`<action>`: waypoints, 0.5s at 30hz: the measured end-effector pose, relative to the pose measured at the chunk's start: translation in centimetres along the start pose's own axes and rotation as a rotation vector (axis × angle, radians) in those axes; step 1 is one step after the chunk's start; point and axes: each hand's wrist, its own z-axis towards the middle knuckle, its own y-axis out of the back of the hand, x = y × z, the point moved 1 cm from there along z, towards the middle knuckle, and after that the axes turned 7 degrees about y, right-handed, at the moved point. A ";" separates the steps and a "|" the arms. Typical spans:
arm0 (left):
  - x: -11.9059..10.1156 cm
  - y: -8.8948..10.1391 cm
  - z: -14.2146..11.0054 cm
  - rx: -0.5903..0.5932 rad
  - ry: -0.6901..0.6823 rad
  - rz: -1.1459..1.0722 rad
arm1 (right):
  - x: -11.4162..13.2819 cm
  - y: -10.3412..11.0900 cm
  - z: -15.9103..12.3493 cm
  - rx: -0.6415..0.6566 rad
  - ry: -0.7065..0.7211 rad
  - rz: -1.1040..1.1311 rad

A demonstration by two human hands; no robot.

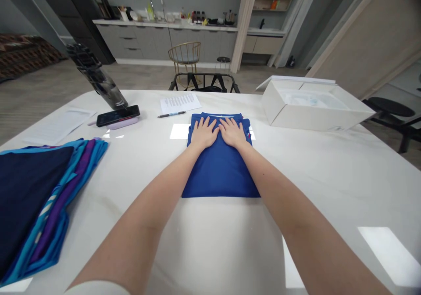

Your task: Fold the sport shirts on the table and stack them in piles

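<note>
A blue folded garment (pixel 220 172) lies flat on the white table (pixel 131 167) in front of me, its straight hem toward me. My left hand (pixel 204 133) rests palm down on its far left part, fingers stretched out. Beside it, my right hand (pixel 232 132) presses flat on the far right part, fingers spread and thumb close to the left thumb. Neither hand grips the cloth. Some uneven folds and a small red bit show at the garment's right edge, past my right hand.
At the left lies a stack of folded clothes (pixel 36 189) in navy, teal and purple. Farther back are a phone (pixel 118 115), a dark clear bottle (pixel 105 84), a pen (pixel 171 114) and printed sheets (pixel 180 103). A white open box (pixel 302 115) stands at the back right.
</note>
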 end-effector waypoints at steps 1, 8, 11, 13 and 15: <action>0.1 0.0 0.1 0.000 0.031 0.001 | -0.2 0.0 0.1 0.003 -0.024 -0.008; -0.5 0.3 -0.1 -0.033 0.176 0.038 | -1.2 0.7 -0.6 0.005 -0.192 -0.046; -0.8 0.4 -0.6 -0.043 0.214 0.068 | -1.6 0.8 -1.4 -0.003 -0.261 -0.036; -1.2 0.5 -1.2 -0.028 0.234 0.082 | -1.7 0.9 -2.1 -0.005 -0.281 -0.034; -1.7 0.7 -2.4 -0.011 0.250 0.095 | -1.6 1.0 -3.0 -0.009 -0.269 -0.040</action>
